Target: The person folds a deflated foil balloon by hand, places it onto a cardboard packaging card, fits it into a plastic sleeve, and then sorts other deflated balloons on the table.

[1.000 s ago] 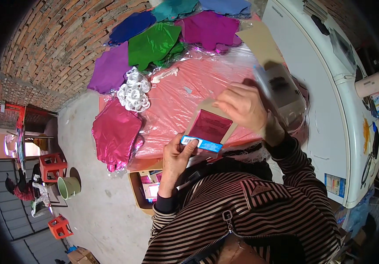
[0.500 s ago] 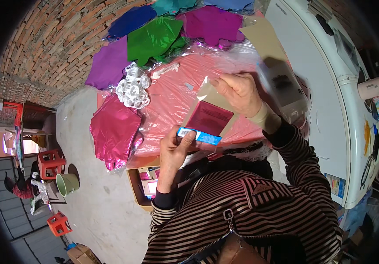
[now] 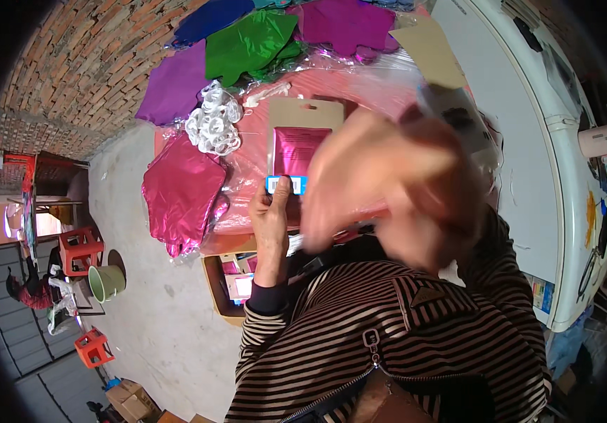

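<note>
My left hand (image 3: 272, 208) pinches the lower edge of a flat package (image 3: 272, 141), thumb on its blue barcode label. A folded shiny pink foil piece (image 3: 296, 149) shows inside, under a cardboard-coloured top with a hang hole. My right hand (image 3: 395, 183) is raised over the right side of the package and smeared by motion, so its fingers cannot be made out. It hides the package's lower right part. Left of the package lie a bundle of white ribbon rings (image 3: 213, 121) and a stack of pink foil balloons (image 3: 182, 189).
A pink plastic sheet (image 3: 243, 166) covers the table. Purple (image 3: 173, 86), green (image 3: 250, 46) and magenta foil balloons (image 3: 342, 28) lie at the far side. A cardboard box (image 3: 213, 282) with packages stands below the table edge. A white fridge (image 3: 522, 141) borders the right.
My right hand has left the package's top and swung nearer me, now blurred. The package has turned upright and shifted left in my left hand.
</note>
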Demonstrator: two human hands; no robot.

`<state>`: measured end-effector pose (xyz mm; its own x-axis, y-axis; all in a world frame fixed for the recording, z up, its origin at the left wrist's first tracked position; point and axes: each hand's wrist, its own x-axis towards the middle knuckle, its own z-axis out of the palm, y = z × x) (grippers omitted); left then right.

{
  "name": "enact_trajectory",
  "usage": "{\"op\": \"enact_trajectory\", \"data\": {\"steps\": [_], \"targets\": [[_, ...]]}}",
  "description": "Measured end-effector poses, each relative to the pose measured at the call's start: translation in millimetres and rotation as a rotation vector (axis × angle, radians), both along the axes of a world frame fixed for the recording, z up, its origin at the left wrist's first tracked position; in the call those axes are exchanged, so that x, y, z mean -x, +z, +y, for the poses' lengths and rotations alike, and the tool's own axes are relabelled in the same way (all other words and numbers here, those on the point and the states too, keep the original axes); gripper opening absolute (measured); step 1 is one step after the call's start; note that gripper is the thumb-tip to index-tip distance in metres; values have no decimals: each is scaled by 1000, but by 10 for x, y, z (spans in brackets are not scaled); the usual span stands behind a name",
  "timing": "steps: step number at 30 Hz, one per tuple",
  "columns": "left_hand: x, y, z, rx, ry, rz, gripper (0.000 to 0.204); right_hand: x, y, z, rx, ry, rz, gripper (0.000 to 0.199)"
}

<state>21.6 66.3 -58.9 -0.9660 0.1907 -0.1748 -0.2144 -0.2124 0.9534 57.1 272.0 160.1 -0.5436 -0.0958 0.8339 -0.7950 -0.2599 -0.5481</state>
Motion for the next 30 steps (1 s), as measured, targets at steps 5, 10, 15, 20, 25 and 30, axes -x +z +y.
{"op": "enact_trajectory", "data": {"steps": [5,10,15,20,25,30], "targets": [[-112,189,72,-87,70,-23,20,-713,-198,35,-19,-44,-76,9],[-169,482,335,-136,136,41,20,-377,-113,200,-91,-83,-96,8],[-177,469,391,-201,186,8,20,-439,-187,482,-144,-78,-114,10],[-197,434,414,-245,172,-51,22,-381,-225,633,-200,-59,-144,14],[-229,488,403,-219,112,-98,22,-526,-282,351,-249,1,-183,19],[-309,248,440,4,138,12,24,-591,-1602,119,-884,-568,-5,26]]}}
